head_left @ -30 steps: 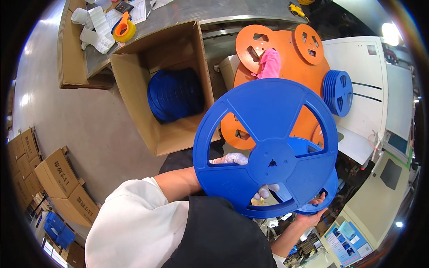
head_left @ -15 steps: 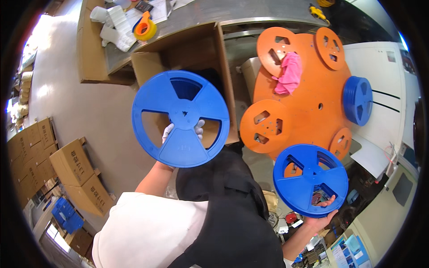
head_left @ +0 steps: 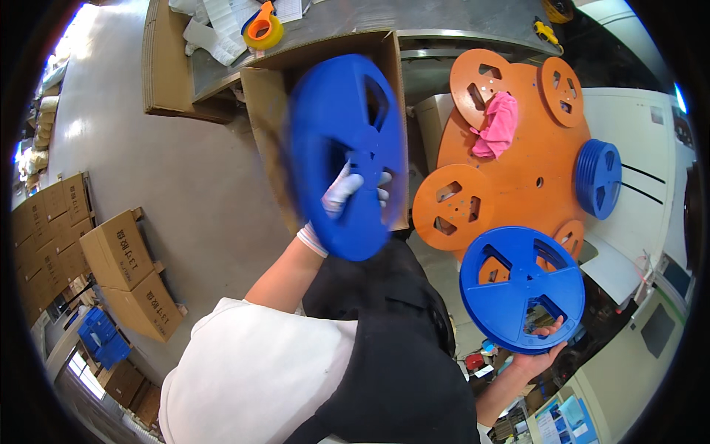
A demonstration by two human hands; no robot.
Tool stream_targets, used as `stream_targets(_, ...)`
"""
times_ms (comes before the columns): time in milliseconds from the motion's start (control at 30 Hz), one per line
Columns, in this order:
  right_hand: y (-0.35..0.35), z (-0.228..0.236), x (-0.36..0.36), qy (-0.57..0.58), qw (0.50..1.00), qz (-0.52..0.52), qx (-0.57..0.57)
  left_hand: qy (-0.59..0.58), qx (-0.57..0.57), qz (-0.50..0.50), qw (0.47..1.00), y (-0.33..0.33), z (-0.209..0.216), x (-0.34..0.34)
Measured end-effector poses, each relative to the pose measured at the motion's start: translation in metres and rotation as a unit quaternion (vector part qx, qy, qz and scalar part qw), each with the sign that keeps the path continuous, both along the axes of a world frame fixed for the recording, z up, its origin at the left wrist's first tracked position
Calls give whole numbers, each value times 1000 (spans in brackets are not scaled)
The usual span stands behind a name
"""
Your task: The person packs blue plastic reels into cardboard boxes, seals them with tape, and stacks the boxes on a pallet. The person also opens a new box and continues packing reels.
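My left hand (head_left: 344,191), in a white glove, grips a blue plastic reel (head_left: 336,126) through its spokes. This reel is blurred and tilted on edge, right over the open cardboard box (head_left: 259,103). My right hand (head_left: 541,354), low at the right, holds a second blue reel (head_left: 518,285) by its lower rim, with the reel's face turned up toward me. That reel hangs in front of the edge of the big orange disc (head_left: 532,155). The inside of the box is mostly hidden by the first reel.
Smaller orange reels (head_left: 447,207) and a pink cloth (head_left: 497,124) lie on the orange disc. A stack of blue reels (head_left: 599,179) stands at its right. An orange tape dispenser (head_left: 262,29) sits on the bench. Cardboard cartons (head_left: 122,255) stand on the floor at left.
The two reels were together in front of me, then came apart. My left hand carried one up toward the box and tilted it on edge; my right hand kept the other low right.
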State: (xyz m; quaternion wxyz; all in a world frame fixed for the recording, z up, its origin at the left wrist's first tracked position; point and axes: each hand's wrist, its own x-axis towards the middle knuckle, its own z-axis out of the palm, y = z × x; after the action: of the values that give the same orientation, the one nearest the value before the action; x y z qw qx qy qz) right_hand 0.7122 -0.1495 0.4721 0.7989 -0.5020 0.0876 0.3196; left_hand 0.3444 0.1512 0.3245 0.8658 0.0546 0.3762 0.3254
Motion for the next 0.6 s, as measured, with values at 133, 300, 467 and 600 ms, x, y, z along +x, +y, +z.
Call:
stream_targets(133, 6, 2, -4, 26, 999, -31, -14, 601, 401, -267, 638, 11, 18, 18)
stream_targets(300, 12, 5, -12, 18, 998, -46, -23, 620, 492, -344, 505, 14, 33, 34)
stream_targets(467, 18, 9, -19, 21, 999, -48, 2, 611, 511, -399, 454, 17, 37, 40)
stream_targets(600, 24, 12, -25, -5, 998, -61, -22, 595, 527, -430, 429, 25, 39, 42)
